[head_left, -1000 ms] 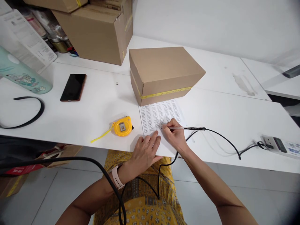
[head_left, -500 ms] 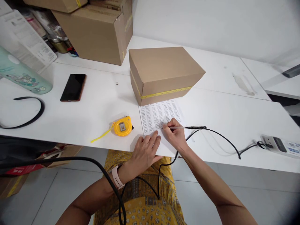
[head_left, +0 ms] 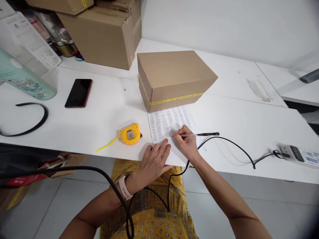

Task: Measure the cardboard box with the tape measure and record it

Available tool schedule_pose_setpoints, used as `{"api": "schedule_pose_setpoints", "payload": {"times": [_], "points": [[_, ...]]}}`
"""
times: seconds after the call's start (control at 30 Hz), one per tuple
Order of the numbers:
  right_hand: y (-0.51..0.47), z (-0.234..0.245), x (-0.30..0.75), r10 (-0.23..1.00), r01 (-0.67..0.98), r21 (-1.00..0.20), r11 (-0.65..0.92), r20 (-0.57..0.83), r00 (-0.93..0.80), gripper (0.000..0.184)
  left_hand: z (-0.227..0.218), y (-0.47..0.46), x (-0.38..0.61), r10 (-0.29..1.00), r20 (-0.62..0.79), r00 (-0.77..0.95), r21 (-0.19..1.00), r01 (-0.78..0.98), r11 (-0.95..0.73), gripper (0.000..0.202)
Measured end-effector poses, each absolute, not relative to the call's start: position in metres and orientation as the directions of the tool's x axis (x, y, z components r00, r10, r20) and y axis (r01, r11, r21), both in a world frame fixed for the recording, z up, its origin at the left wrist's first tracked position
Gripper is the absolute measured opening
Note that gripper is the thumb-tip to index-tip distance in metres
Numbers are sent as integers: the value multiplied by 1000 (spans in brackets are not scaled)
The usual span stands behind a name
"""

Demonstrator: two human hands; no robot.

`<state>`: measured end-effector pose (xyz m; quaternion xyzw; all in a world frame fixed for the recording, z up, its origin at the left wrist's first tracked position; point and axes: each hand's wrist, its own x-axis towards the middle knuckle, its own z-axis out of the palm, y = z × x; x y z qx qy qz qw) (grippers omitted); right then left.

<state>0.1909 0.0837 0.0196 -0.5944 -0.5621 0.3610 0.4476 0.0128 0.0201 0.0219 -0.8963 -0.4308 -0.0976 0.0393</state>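
Note:
A sheet of paper [head_left: 159, 124] covered in columns of handwriting lies on the white table, its far edge against or under a cardboard box [head_left: 176, 71] with yellow tape. My right hand [head_left: 185, 142] is closed around a pen [head_left: 199, 134], whose tip meets the paper. My left hand [head_left: 156, 159] rests at the table's front edge, fingers stretched out, fingertips on the lower part of the sheet. To its left sits a yellow tape measure [head_left: 130, 134] with a short length of tape pulled out.
A phone [head_left: 78, 93], a green bottle [head_left: 27, 78] and a black band [head_left: 43, 116] lie on the left. Larger cartons [head_left: 99, 39] stand behind. A black cable [head_left: 239, 144] runs past my right hand to a power strip [head_left: 296, 154].
Almost nothing differs. The view has shifted very slightly; both hands and the pen stay at the same spot on the paper.

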Motion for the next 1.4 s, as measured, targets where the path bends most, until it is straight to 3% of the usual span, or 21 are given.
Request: {"api": "schedule_pose_setpoints", "payload": {"times": [0.1,0.2,0.3,0.43,0.77,1.4], "points": [[87,22,199,997,257,-966,-15,6,83,30,21,21,12,766,200,612,17,779,-627,69],[93,25,209,998,186,-982,-31,-40,-47,31,19,21,11,764,207,612,28,777,-629,69],[99,24,215,989,220,-976,6,-26,-146,36,18,21,10,763,222,607,40,776,-629,69],[102,20,213,990,324,-941,91,52,-129,31,16,21,10,763,252,596,48,780,-624,69],[101,16,211,973,365,-916,166,91,-212,21,17,20,11,771,242,589,47,787,-615,69],[100,22,207,972,410,-893,184,102,-214,24,15,19,10,774,214,596,63,782,-620,71]]}}
